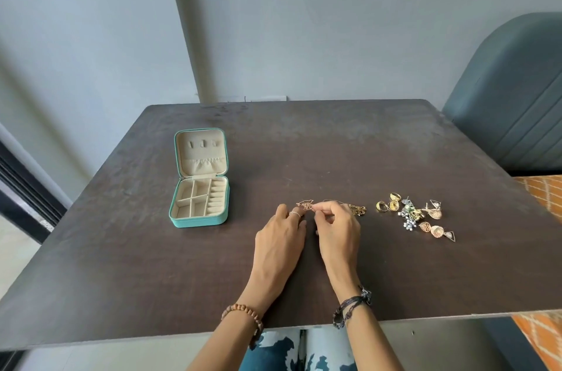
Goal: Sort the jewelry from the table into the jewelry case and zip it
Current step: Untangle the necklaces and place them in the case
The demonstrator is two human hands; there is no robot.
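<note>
- While both hands work at the middle of the dark brown wooden counter [304, 151], the sorting looks barely begun, judging by the bare case.
- The square teal zip-up jewelry case [199, 179] lies open near the counter's left side, well apart from the hands, its lid standing up behind the tray.
- Its cream-lined compartments, ring rolls and lid pocket all appear to hold nothing.
- The right hand [337, 232] pinches a thin rose-gold chain necklace with a pendant [306, 206] between thumb and forefinger, just above the counter.
- The left hand [281, 234] rests beside it with fingers loosely curled, fingertips close to the same chain; whether it grips the chain I cannot tell.
- A darker gold tangled chain [357, 209] lies just right of the right hand.
- Further right sits a loose heap of gold rings, round filigree earrings and a silvery beaded cluster [415, 215], all untouched.
- Left to do: every piece into the case, then closing and zipping it.
</note>
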